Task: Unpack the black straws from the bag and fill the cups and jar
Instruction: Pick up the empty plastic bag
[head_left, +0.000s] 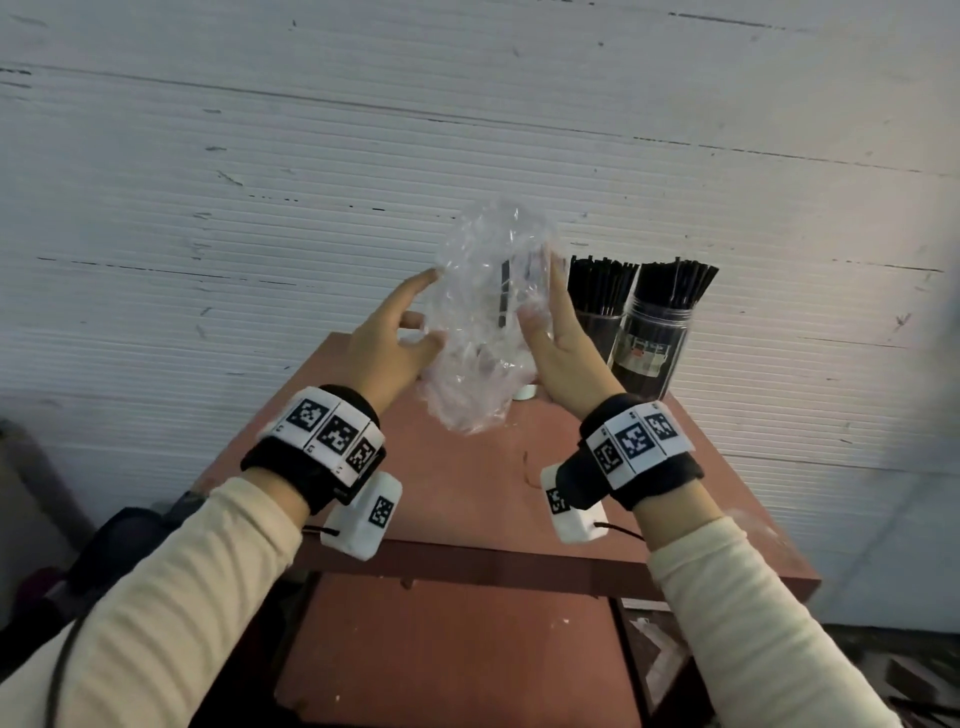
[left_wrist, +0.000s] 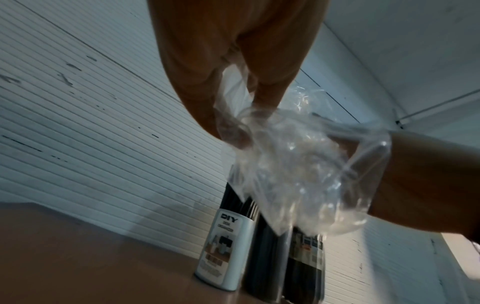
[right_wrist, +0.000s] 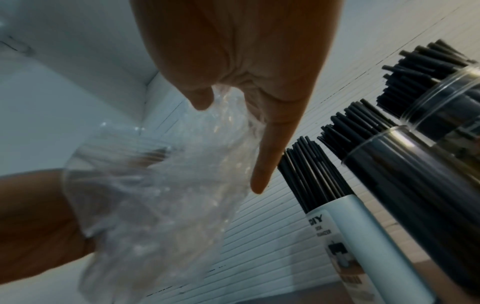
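Note:
I hold a crumpled clear plastic bag (head_left: 483, 322) (left_wrist: 298, 174) (right_wrist: 161, 195) in the air between both hands, above the table. My left hand (head_left: 426, 312) (left_wrist: 233, 123) pinches its left side. My right hand (head_left: 545, 306) (right_wrist: 228, 147) holds its right side, thumb over the film. No loose straws show inside it. Behind it stands a white cup (left_wrist: 221, 253) (right_wrist: 363, 236) labelled DIY, mostly hidden in the head view. To the right are a clear cup (head_left: 597, 322) (right_wrist: 415, 174) and a jar (head_left: 649, 348) (right_wrist: 454, 92). All three hold black straws (head_left: 675, 286) (right_wrist: 306, 168).
The red-brown table (head_left: 467, 493) is small, with its front edge near my wrists and the containers at its back right corner. A white ribbed wall (head_left: 311, 156) rises right behind it. A dark bag (head_left: 119, 545) lies on the floor to the left.

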